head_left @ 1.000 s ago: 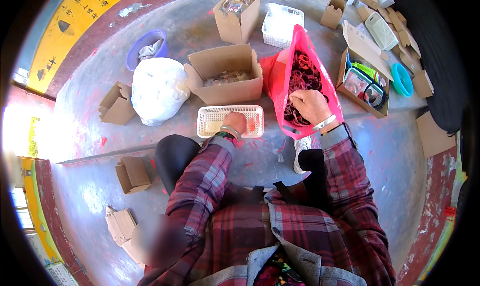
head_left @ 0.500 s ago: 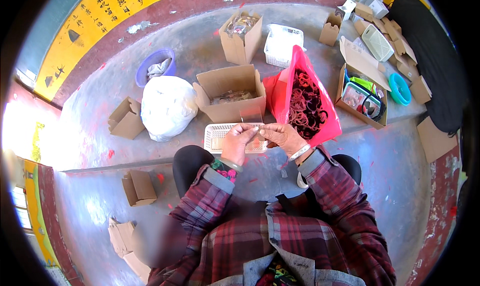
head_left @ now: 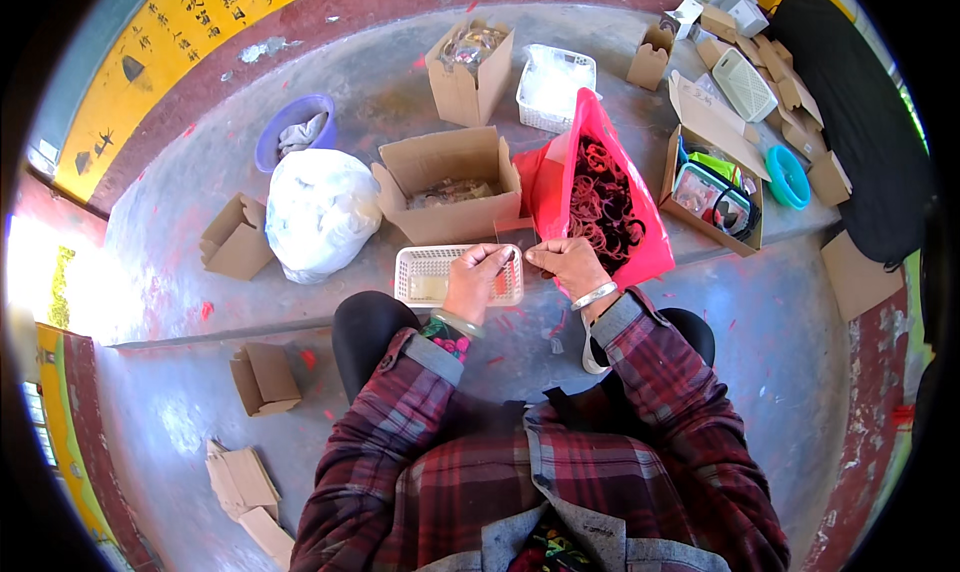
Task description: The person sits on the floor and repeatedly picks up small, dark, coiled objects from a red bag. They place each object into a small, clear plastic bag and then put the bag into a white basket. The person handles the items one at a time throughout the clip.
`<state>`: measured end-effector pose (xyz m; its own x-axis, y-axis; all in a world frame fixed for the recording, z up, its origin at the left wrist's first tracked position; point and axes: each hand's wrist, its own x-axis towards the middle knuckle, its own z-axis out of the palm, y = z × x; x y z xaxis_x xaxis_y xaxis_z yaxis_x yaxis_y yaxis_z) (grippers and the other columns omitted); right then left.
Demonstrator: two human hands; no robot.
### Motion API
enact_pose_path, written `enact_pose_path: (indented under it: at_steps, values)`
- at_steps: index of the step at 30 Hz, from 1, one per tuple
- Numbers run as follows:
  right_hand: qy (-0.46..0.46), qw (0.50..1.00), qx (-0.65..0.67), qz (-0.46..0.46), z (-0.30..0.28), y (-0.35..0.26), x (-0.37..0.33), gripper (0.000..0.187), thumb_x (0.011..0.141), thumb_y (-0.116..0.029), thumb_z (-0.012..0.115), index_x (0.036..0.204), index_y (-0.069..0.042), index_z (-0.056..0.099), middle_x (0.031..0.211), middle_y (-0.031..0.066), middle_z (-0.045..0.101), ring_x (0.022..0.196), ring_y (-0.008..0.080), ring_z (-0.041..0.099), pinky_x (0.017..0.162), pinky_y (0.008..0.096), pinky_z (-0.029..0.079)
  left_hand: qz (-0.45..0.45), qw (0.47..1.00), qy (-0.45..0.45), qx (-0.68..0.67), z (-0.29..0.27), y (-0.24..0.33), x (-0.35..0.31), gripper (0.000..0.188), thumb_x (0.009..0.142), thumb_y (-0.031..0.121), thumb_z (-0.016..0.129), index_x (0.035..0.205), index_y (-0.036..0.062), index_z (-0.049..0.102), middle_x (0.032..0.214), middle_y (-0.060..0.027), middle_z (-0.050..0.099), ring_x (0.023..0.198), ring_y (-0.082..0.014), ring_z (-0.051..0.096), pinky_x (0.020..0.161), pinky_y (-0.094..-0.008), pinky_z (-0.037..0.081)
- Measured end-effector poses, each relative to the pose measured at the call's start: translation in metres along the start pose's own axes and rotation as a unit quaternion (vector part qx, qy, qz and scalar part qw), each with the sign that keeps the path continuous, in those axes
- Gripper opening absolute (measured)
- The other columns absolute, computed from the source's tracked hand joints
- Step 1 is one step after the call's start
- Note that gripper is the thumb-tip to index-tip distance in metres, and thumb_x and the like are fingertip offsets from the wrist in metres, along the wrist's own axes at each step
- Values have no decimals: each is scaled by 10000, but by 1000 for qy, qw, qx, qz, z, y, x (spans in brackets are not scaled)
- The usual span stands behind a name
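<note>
Over the near edge of the white basket (head_left: 408, 290), my left hand (head_left: 470, 282) and my right hand (head_left: 572, 267) face each other, each with thumb and fingers pinched. A small clear plastic bag (head_left: 515, 234) stands out from between the fingertips, faintly see-through and hard to make out. The basket is low and rectangular, with a pale, flat item inside. Just beyond it is an open cardboard box (head_left: 463, 215) holding several clear-wrapped pieces. To the right of that box, a bright pink bag (head_left: 650, 257) gapes open, full of dark and reddish hair ties (head_left: 600, 207).
A stuffed white plastic bag (head_left: 322, 217) stands left of the box, beside a small open carton (head_left: 237, 237). Farther back are a purple basin (head_left: 295, 132), a tall carton (head_left: 470, 77) and a white basket (head_left: 557, 87). A box of mixed items (head_left: 712, 197) and a teal basin (head_left: 788, 177) lie right.
My fingertips were together and are now slightly apart, the right hand having shifted rightward of the left. The whole view has slid a little to the left.
</note>
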<state>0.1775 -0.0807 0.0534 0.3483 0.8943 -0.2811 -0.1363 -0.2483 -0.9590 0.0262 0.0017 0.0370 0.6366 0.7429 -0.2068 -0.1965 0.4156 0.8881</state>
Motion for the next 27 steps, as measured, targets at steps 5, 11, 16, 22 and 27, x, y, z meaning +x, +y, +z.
enact_pose_path:
  at_steps: [5, 11, 16, 22, 27]
  values:
    - [-1, 999, 42, -4, -1, -5, -5, 160, 753, -93, 688, 847, 35, 673, 718, 47, 648, 639, 90, 575, 606, 219, 449, 1, 1000, -25, -9, 3, 3, -3, 176, 873, 131, 566, 946, -23, 612, 865, -54, 630, 768, -98, 567, 720, -237, 456]
    - [-8, 999, 44, -7, -3, -2, -3, 156, 735, -82, 705, 827, 39, 673, 706, 53, 648, 637, 96, 582, 620, 224, 459, -5, 999, -33, -21, 2, -4, 0, 207, 878, 150, 562, 983, -20, 614, 871, -48, 629, 763, -95, 560, 709, -231, 443]
    - [-12, 998, 51, -19, -2, -2, -4, 136, 741, -83, 700, 786, 40, 667, 668, 29, 625, 600, 76, 546, 573, 209, 434, -6, 999, -47, -21, 1, -4, -1, 208, 877, 142, 560, 989, -25, 612, 902, -60, 634, 796, -103, 573, 731, -238, 449]
    - [-49, 999, 2, 2, 0, -5, -6, 163, 746, -106, 692, 822, 36, 667, 698, 40, 634, 626, 89, 561, 610, 217, 445, -4, 999, -34, -10, 0, -4, -1, 187, 866, 103, 560, 973, -40, 612, 889, -82, 643, 806, -125, 592, 771, -258, 463]
    - [-67, 997, -24, 2, 6, -7, -11, 147, 737, -112, 692, 794, 22, 670, 658, 25, 612, 606, 80, 539, 594, 212, 433, -9, 999, -5, -53, 5, -1, -3, 156, 843, 104, 604, 899, -38, 635, 796, -55, 630, 707, -92, 574, 646, -216, 471]
